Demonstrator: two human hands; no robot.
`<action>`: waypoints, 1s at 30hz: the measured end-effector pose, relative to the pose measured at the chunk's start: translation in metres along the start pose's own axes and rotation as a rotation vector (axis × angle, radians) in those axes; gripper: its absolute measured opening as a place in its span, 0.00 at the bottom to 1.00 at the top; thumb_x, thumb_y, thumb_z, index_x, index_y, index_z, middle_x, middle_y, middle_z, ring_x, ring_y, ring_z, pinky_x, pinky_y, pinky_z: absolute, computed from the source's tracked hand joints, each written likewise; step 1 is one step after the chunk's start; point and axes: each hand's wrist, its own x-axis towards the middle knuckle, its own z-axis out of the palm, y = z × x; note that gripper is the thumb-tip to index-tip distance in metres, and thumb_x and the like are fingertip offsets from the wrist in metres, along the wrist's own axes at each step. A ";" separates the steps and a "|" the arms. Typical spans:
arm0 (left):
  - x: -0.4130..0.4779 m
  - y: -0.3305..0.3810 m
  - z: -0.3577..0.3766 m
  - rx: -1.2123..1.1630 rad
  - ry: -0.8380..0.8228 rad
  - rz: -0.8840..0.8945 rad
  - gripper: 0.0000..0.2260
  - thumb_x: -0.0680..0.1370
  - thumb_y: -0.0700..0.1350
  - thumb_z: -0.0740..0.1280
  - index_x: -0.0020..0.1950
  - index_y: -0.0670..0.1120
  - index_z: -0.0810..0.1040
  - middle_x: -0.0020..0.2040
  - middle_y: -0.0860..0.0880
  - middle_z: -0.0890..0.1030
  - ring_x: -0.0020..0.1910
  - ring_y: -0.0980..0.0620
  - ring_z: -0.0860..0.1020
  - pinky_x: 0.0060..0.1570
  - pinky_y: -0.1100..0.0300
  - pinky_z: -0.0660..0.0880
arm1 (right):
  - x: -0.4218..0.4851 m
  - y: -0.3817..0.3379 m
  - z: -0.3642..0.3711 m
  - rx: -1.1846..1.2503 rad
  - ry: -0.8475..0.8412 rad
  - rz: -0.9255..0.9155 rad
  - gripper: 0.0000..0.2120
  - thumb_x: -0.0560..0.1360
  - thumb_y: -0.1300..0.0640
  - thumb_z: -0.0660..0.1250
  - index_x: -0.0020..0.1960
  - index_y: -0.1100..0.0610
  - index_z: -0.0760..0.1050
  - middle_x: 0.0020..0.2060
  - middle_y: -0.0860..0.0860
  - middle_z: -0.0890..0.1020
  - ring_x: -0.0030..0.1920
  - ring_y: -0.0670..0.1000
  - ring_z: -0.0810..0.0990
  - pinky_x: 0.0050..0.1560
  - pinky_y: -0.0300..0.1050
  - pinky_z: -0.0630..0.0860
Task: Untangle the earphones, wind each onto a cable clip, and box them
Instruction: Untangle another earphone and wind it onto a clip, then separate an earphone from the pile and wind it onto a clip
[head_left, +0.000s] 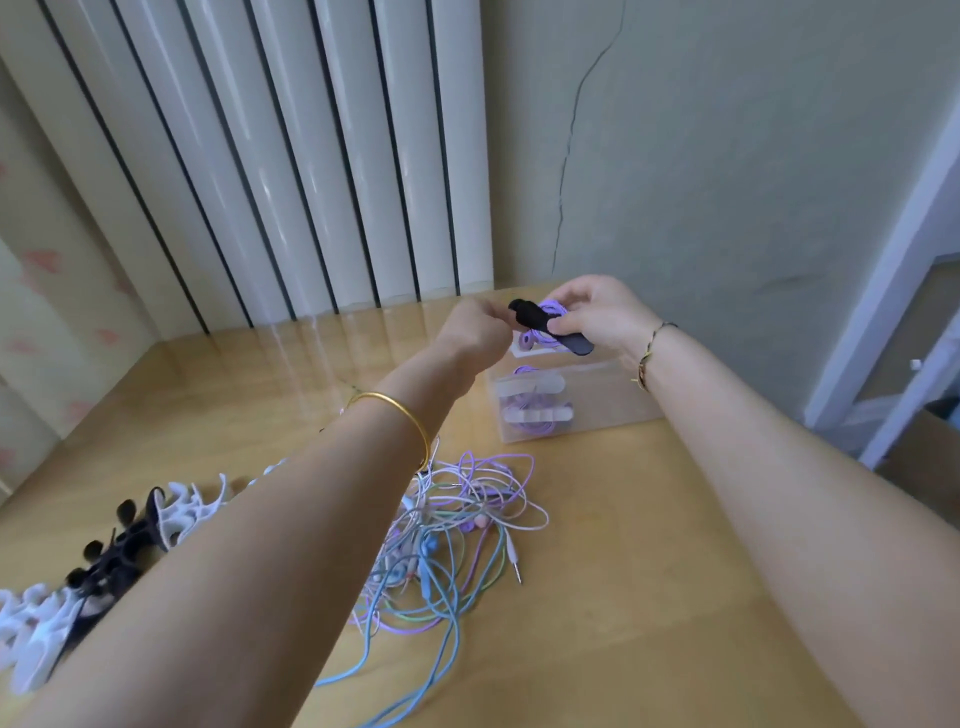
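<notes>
Table (587, 613) carries tangled pastel earphones (452, 535) before the clear box (582, 415); spare clips (98, 577), black and white, left of the box, lie half hidden by a forearm (260, 525). Above the box, right hand (597, 312) pinches a flat black clip (558, 332) wound with purple earphone (551, 310); left hand (475, 332) curls at its tip, grip too blurred to tell.

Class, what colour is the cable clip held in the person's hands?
The cable clip is black, seen in the head view.

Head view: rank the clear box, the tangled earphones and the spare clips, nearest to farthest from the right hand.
1. clear box, just below the right hand gripping the black clip.
2. tangled earphones, mid-table, lower in view.
3. spare clips, far left.
</notes>
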 end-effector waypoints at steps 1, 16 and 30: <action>0.004 -0.003 0.001 0.067 -0.001 -0.013 0.14 0.78 0.32 0.56 0.50 0.45 0.79 0.38 0.47 0.73 0.44 0.48 0.69 0.35 0.62 0.64 | 0.009 0.001 0.002 -0.086 -0.042 0.023 0.11 0.71 0.71 0.67 0.46 0.58 0.78 0.33 0.49 0.78 0.37 0.49 0.77 0.30 0.33 0.72; -0.038 -0.031 -0.074 0.229 0.053 0.013 0.14 0.76 0.32 0.59 0.53 0.45 0.81 0.49 0.44 0.79 0.44 0.51 0.74 0.30 0.71 0.69 | 0.030 -0.009 0.055 -0.965 -0.291 0.056 0.07 0.74 0.64 0.63 0.49 0.61 0.79 0.42 0.56 0.79 0.44 0.58 0.77 0.39 0.43 0.74; -0.162 -0.077 -0.099 0.329 -0.094 0.081 0.07 0.72 0.43 0.74 0.46 0.44 0.78 0.39 0.50 0.77 0.35 0.55 0.72 0.36 0.65 0.68 | -0.120 -0.026 0.102 -0.403 -0.137 -0.180 0.09 0.75 0.56 0.68 0.55 0.56 0.78 0.45 0.50 0.79 0.48 0.50 0.78 0.54 0.44 0.75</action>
